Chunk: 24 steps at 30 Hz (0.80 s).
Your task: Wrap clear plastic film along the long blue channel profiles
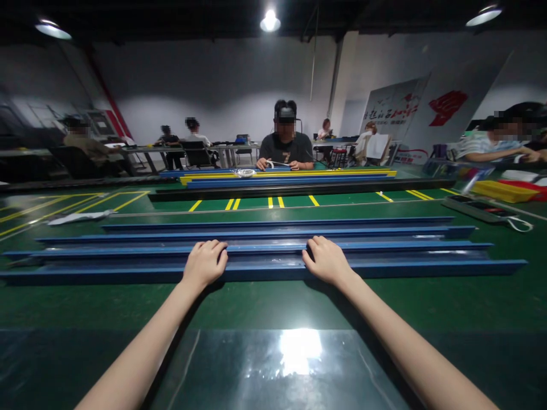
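Two long blue channel rails lie crosswise before me on the green tabletop. My left hand (205, 262) grips the nearer channel rail (265, 274) a little left of its middle, fingers curled over its far wall and thumb at the near side. To the right of it, my right hand (327, 259) holds the same rail in a similar way, palm down. Just behind lies the farther channel rail (384, 232), parallel and close to my fingertips. Both sets of fingertips are partly hidden behind the rail walls.
Yellow tape lines mark the green table (273, 307). Farther back lie a black rail (299, 189) and a yellow rail (363, 173). A grey case (478, 209) and a yellow tray (504, 192) sit at right. Opposite, a co-worker (286, 145) holds a white item.
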Each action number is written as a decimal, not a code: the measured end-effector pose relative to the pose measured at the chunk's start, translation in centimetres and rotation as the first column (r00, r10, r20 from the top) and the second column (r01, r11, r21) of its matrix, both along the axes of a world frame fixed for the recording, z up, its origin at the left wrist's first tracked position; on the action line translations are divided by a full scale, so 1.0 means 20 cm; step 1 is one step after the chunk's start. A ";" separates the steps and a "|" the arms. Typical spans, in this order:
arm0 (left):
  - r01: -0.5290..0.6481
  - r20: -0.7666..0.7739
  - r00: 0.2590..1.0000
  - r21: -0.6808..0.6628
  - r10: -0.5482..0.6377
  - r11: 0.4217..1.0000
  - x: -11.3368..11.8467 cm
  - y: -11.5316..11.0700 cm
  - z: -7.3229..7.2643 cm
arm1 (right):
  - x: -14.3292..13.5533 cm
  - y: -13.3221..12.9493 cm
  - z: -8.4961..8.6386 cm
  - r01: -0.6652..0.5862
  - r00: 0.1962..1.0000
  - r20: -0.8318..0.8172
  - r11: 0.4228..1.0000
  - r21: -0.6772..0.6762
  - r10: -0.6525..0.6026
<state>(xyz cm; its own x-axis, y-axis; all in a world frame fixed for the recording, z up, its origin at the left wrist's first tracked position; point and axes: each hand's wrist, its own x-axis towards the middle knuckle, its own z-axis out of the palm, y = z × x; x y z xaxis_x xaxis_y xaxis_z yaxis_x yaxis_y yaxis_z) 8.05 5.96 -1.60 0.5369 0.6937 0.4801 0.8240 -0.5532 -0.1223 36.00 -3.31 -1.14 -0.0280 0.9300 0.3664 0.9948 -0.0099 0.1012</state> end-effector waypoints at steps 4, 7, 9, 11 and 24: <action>-0.005 -0.011 1.000 -0.009 0.005 1.000 0.01 0.02 0.00 | 0.02 0.04 0.01 -0.015 1.000 0.013 1.000 -0.017 0.015; -0.012 -0.023 1.000 -0.015 0.012 1.000 0.02 0.06 -0.01 | 0.04 0.08 0.01 -0.028 0.999 0.029 0.999 -0.030 0.029; -0.013 -0.023 1.000 -0.013 0.012 1.000 0.02 0.08 -0.02 | 0.05 0.11 0.00 -0.032 0.999 0.038 0.999 -0.029 0.033; -0.010 -0.019 1.000 -0.009 0.010 1.000 0.03 0.12 -0.02 | 0.05 0.14 0.00 -0.032 0.999 0.041 0.999 -0.017 0.032; -0.034 -0.057 0.998 -0.047 0.032 0.998 0.07 0.27 -0.01 | 0.09 0.28 -0.02 -0.032 0.999 -0.003 0.999 0.007 0.032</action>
<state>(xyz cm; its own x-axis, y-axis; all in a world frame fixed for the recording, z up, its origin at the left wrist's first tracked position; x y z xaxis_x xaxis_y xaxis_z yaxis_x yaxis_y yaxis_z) 9.53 11.42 -1.80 0.5384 0.7329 0.4158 0.8346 -0.5321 -0.1428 37.82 2.19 -1.47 -0.0564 0.9263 0.3726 0.9950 0.0213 0.0977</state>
